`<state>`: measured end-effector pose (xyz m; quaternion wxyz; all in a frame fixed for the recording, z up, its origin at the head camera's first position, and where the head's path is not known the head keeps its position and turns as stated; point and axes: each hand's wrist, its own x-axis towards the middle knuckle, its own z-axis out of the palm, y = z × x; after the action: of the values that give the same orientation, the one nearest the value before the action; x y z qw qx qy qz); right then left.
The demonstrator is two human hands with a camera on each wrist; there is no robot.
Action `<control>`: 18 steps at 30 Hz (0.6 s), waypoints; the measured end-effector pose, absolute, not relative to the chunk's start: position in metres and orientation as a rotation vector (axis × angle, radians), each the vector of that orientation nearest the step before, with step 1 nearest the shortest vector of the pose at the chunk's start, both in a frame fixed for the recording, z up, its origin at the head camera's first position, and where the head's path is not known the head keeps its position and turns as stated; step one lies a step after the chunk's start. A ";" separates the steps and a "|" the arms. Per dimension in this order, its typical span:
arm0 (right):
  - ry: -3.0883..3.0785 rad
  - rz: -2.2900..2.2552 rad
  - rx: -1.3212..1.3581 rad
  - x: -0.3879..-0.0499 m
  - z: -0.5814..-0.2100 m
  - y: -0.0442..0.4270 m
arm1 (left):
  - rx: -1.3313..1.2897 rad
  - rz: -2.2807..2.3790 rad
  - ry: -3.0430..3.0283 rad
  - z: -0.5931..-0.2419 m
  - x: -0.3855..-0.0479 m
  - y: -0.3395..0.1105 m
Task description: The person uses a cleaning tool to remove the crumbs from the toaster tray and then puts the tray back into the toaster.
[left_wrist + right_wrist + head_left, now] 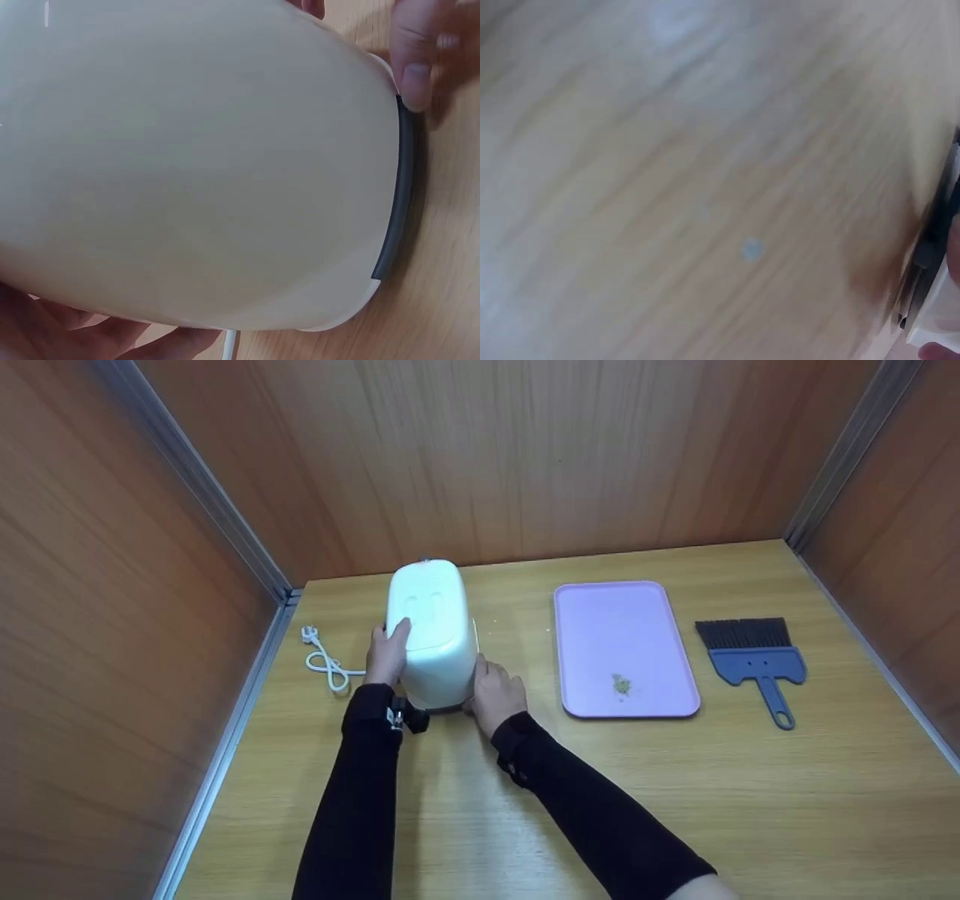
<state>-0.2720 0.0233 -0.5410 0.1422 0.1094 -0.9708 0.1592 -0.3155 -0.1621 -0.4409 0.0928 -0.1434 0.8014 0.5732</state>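
A white toaster (431, 622) with rounded corners stands at the left of the table, its closed top facing up. My left hand (387, 654) holds its left side, the thumb over the top edge and the fingers along the side in the left wrist view. Low at the toaster's right front corner, my right hand (496, 694) grips near the base. Its thumb (416, 86) touches the end of the dark strip (401, 187) along the toaster's bottom edge. Only fingertips and part of the dark strip (930, 232) show in the right wrist view.
A white cord with a plug (310, 635) lies left of the toaster. To the right is a pink tray (622, 637) with a small heap of crumbs (621, 684). Further right lies a blue hand brush (757, 664). Wooden panels (525, 457) enclose the table's back and sides.
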 end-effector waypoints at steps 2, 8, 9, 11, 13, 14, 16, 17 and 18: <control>-2.844 0.534 0.359 -0.273 -0.538 0.026 | -0.430 1.689 2.382 -0.441 -0.317 -0.162; -2.909 0.756 0.462 -0.276 -0.535 0.038 | -0.414 1.644 2.405 -0.441 -0.323 -0.162; -2.912 0.777 0.477 -0.276 -0.534 0.040 | -0.412 1.639 2.413 -0.441 -0.324 -0.163; -2.922 0.786 0.516 -0.277 -0.533 0.043 | -0.423 1.624 2.434 -0.441 -0.325 -0.164; -2.935 0.780 0.558 -0.278 -0.531 0.045 | -0.441 1.600 2.459 -0.442 -0.326 -0.165; -2.943 0.778 0.575 -0.278 -0.529 0.046 | -0.451 1.587 2.468 -0.442 -0.326 -0.166; -2.961 0.769 0.599 -0.277 -0.525 0.048 | -0.468 1.550 2.486 -0.443 -0.327 -0.168; -2.966 0.773 0.607 -0.277 -0.523 0.049 | -0.469 1.534 2.490 -0.443 -0.327 -0.169; -2.974 0.765 0.620 -0.276 -0.521 0.051 | -0.465 1.513 2.496 -0.443 -0.328 -0.170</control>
<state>-0.2761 0.0506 -0.5214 0.0045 0.1978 -0.9493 0.2442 -0.3278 -0.1700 -0.4429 0.0931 -0.1568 0.8408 0.5097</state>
